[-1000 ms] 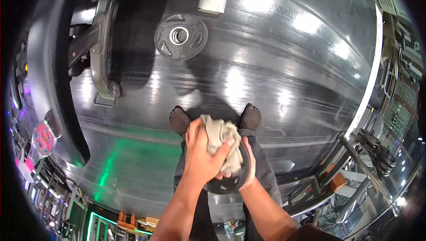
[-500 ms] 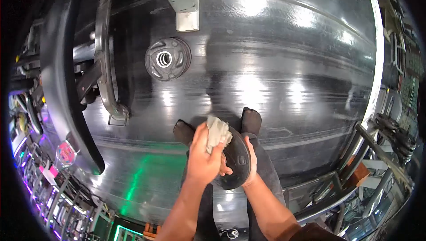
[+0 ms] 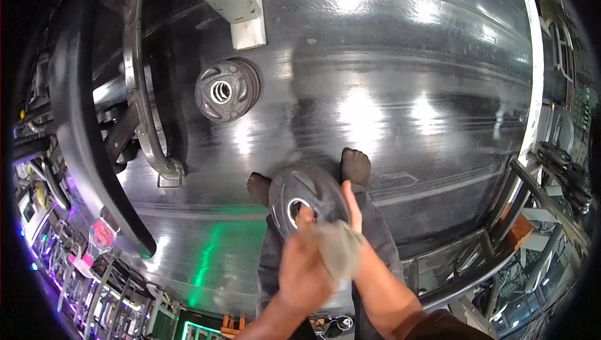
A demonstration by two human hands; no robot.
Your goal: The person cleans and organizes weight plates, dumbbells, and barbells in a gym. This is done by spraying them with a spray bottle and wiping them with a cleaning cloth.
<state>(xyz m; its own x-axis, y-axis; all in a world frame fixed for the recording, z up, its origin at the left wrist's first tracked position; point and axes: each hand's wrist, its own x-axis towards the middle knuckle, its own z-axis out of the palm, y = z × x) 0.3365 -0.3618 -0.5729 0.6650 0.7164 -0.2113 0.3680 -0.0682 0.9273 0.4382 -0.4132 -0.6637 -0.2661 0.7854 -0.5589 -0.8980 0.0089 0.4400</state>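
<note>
A black weight plate (image 3: pixel 316 190) with a metal-ringed center hole is held over my lap, its molded face turned up. At its right edge, my right hand (image 3: pixel 354 210) grips the rim with the thumb showing along the side. A pale grey cloth (image 3: pixel 340 253) is in my closed left hand (image 3: pixel 307 274), blurred by motion, just below the plate's near edge. Fingertips show in the plate's hole. Cloth and left hand cover part of my right wrist and the plate's lower side.
A small stack of black weight plates (image 3: pixel 225 91) lies on the dark, shiny floor (image 3: pixel 400 71). Beside it stands a pale metal post foot (image 3: pixel 248 32). A padded bench frame (image 3: pixel 78 108) runs along the left, and a rack holding plates (image 3: pixel 563 171) stands at the right.
The plate has turned from nearly edge-on to face up, showing its ringed hole. My left hand has moved down and right with the cloth, from above the plate to its near side.
</note>
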